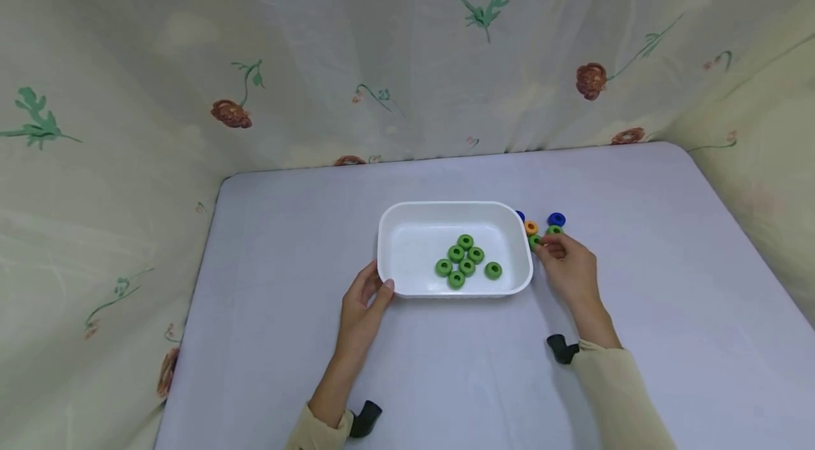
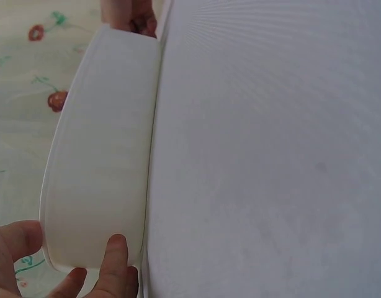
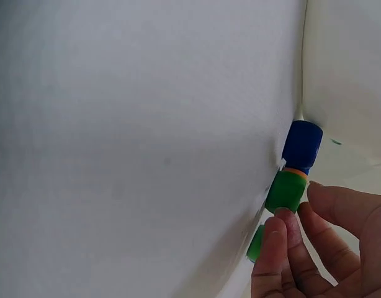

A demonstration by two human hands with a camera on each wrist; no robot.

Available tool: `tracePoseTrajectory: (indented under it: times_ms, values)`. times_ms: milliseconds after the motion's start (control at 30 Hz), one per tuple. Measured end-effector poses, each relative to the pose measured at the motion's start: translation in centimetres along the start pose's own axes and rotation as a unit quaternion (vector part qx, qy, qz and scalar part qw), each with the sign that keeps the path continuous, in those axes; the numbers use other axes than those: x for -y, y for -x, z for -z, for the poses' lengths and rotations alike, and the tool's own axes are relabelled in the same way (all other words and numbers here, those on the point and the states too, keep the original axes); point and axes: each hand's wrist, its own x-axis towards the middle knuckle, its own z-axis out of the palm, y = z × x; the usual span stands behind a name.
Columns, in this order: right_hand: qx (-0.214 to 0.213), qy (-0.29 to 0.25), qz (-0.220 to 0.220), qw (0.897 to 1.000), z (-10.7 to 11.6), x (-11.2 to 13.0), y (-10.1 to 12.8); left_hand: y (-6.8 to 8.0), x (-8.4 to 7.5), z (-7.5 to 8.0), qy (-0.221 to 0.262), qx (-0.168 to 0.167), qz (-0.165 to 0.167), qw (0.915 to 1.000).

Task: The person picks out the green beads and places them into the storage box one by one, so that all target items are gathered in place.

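Observation:
A white tray (image 1: 407, 245) stands on the table with several green ring-shaped beads (image 1: 467, 267) inside. My left hand (image 1: 361, 305) grips the tray's near left corner, thumb at the rim and fingers (image 2: 114, 261) against the outer wall. Just off the tray's right side, my right hand (image 1: 571, 273) pinches a green bead (image 3: 285, 190) between thumb and fingertips, low at the table surface. Close around it lie an orange bead (image 1: 531, 228), a blue bead (image 1: 557, 219) and another green bead (image 1: 555, 230). One more blue bead (image 1: 520, 214) is partly hidden by the tray rim.
A pale cloth covers the table (image 1: 286, 223). Behind and beside it hangs a flowered curtain (image 1: 305, 82). Black pieces (image 1: 563, 349) are attached at both sleeve cuffs.

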Motion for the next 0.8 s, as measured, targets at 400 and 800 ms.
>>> tracePoseTrajectory:
  times_ms: [400,800]
  values:
    - [0.024,0.021,0.017,0.999,-0.38,-0.51,-0.12,-0.02,0.06,-0.09,0.0,-0.005,-0.001,1.0]
    - [0.026,0.029,0.013,0.999,-0.46,-0.33,0.05,0.1,0.07,-0.05,0.008,-0.002,-0.007,0.9999]
